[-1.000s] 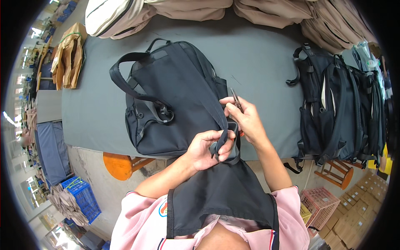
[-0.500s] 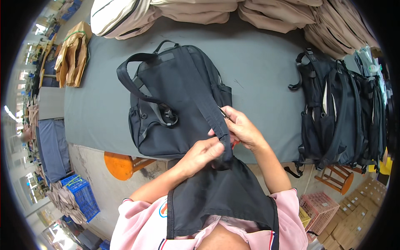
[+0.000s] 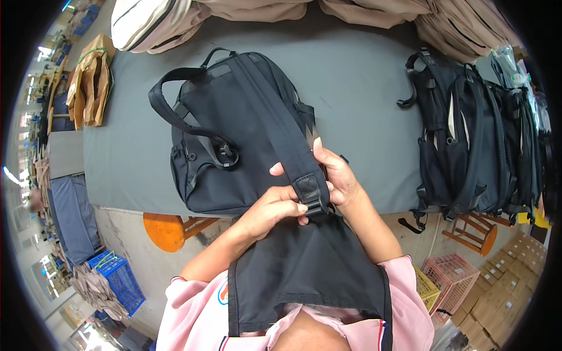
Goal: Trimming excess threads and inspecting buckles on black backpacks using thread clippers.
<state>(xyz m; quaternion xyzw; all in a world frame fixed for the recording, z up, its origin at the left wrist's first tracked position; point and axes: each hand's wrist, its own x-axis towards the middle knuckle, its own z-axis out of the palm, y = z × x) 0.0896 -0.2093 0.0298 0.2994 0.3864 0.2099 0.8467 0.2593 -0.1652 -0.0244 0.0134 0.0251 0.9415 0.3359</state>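
Observation:
A black backpack [image 3: 252, 164] lies on the grey-covered table [image 3: 363, 117], its shoulder straps upward. One wide shoulder strap [image 3: 281, 134] is pulled toward me over the table's near edge. My left hand [image 3: 270, 212] pinches the lower end of that strap beside its black plastic buckle [image 3: 315, 207]. From the other side, my right hand [image 3: 341, 180] wraps the strap, with its thumb raised and a fingertip showing past the strap's left edge. A small dark tip sticks out behind the right hand; what it belongs to is hidden. The second shoulder strap [image 3: 170, 114] loops up at the left.
Several black backpacks [image 3: 462, 140] stand at the table's right. Beige bags [image 3: 252, 10] line the far edge, and a brown paper sack [image 3: 93, 82] sits far left. Below are wooden stools [image 3: 164, 231], a blue crate [image 3: 120, 281], a pink crate [image 3: 448, 278] and cardboard boxes [image 3: 497, 286].
The strap has been turned so that its stitched patch and buckle face up. My left hand has shifted down to the buckle. A dark pointed tool end seen at my right fingers no longer shows there.

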